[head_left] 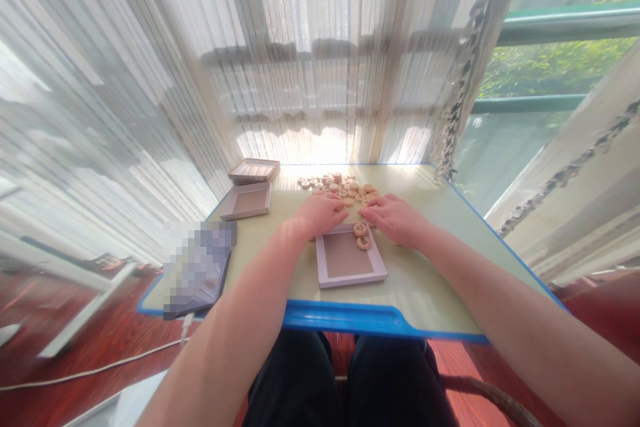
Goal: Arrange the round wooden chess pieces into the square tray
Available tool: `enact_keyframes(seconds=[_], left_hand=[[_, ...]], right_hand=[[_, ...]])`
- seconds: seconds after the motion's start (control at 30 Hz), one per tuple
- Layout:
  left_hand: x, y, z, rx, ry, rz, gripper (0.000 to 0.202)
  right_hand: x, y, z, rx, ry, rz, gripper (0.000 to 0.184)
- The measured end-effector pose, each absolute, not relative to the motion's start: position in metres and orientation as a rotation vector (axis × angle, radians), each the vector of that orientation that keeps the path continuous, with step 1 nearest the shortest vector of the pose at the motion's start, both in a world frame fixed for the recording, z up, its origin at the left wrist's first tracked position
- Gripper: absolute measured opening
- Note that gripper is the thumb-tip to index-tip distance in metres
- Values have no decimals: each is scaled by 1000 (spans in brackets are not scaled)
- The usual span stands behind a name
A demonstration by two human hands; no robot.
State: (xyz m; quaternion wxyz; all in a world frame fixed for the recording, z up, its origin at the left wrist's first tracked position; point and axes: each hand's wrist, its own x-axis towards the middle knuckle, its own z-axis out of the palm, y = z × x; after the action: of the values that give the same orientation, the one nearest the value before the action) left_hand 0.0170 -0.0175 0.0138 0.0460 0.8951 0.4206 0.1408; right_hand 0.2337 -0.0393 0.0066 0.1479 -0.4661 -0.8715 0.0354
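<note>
Round wooden xiangqi pieces (343, 193) lie in a loose heap at the table's far side, some stacked. Two more xiangqi pieces (363, 243) rest in the right part of a shallow, pale, square box (324, 271). My left hand (326, 213) is over the box's far left edge, fingers curled at the near side of the heap; whatever is in them is hidden. On the other side, my right hand (393, 217) has its fingers stretched toward the pieces, thumb apart. A piece is partly covered beneath it, by the box's far right corner.
Another shallow box part (247, 201) lies at the far left, with stacked box parts (254, 168) behind it. A blurred-out tablet-like device (203, 270) with a white cable (186, 327) sits at the left edge. The pale table (430, 287) has a blue rim; curtains hang behind it.
</note>
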Motion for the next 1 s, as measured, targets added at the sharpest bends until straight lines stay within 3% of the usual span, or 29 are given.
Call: enact_keyframes(seconds=[0.57,1.0], left_hand=[[17,-18,9,2693,1382,450,37],[17,-22,20,2682,1376,273,36]], right_hand=[[232,-37,5,-1367,-2452,32,45],[234,-34,1,-1309,-2385,18,41]])
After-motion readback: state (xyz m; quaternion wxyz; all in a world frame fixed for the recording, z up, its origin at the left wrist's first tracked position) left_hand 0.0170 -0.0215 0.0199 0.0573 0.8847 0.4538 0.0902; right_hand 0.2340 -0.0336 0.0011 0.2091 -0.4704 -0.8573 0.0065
